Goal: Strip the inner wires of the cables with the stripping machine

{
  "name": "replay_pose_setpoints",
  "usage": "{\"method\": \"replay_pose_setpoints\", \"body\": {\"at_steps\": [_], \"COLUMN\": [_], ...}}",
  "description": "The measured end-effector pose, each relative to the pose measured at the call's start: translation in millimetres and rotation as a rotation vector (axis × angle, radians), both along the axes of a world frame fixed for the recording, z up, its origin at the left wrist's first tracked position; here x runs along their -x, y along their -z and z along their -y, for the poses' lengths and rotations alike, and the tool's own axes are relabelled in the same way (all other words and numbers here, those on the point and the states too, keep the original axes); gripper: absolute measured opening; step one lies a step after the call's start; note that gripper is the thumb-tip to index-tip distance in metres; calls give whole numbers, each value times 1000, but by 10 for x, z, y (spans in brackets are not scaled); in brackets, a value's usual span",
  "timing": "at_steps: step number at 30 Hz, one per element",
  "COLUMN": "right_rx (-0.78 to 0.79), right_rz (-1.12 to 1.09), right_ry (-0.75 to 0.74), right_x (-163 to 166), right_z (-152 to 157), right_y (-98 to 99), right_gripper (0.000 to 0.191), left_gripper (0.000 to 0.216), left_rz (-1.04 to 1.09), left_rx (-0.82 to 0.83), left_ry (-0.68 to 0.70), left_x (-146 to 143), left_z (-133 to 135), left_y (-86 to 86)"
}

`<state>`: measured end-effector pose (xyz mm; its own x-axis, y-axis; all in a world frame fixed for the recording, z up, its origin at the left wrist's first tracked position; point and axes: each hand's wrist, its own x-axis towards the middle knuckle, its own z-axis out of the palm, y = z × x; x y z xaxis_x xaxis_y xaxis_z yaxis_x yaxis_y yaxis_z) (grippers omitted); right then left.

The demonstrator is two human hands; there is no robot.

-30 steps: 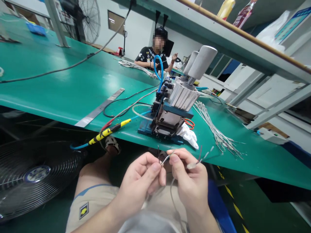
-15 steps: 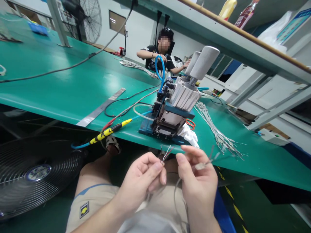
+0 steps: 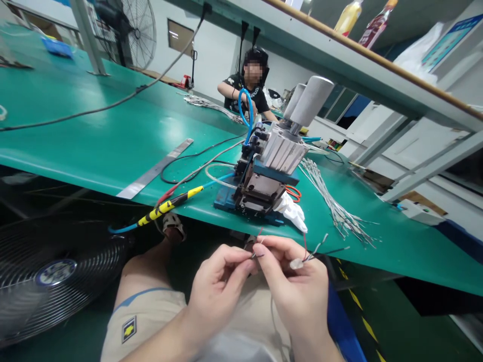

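My left hand (image 3: 222, 276) pinches the end of a thin cable with its thumb and forefinger, above my lap. Fine coloured wires (image 3: 257, 255) stick out at the fingertips. My right hand (image 3: 292, 281) meets it there, thumb and forefinger closed on the same wires; a red one pokes up between the hands. Another cable end, with a whitish sleeve (image 3: 297, 263) and splayed red, black and pale wires (image 3: 315, 251), lies across the right hand's fingers. A grey cable (image 3: 274, 322) hangs below the right hand. Just beyond the hands, a pneumatic machine (image 3: 269, 166) stands at the table's edge.
The green table (image 3: 94, 120) carries a metal ruler (image 3: 154, 168), a white glove (image 3: 292, 211) and a bundle of grey cables (image 3: 335, 206). A floor fan (image 3: 56, 271) stands at lower left. A person (image 3: 247, 83) sits across the table, below an overhead shelf (image 3: 339, 55).
My right hand has moved left to the left hand's fingertips and closed on the wires there. The wires have bent down from their upright fan. The person opposite has lowered their arms.
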<state>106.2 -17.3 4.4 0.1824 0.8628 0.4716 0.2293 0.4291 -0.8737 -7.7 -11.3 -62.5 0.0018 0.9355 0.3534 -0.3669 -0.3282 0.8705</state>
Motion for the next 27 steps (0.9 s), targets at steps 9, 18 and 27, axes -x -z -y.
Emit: {"method": "replay_pose_setpoints", "body": {"at_steps": [9,18,27], "right_rx": [-150,62,266], "right_rz": [53,-274,-414], "right_ry": [23,-54,-203], "right_x": [-48,-104,-126], "right_z": [37,-117,-135], "right_y": [82,115,153], "right_gripper": [17,6,20], "left_gripper": [30,33,26], "left_rz": [272,305,278], "left_rx": [370,424,371], "left_ry": [234,394,398], "left_x": [18,4,4], "left_z": [-35,-2,-24], "left_y": [-243,-254,-224]}}
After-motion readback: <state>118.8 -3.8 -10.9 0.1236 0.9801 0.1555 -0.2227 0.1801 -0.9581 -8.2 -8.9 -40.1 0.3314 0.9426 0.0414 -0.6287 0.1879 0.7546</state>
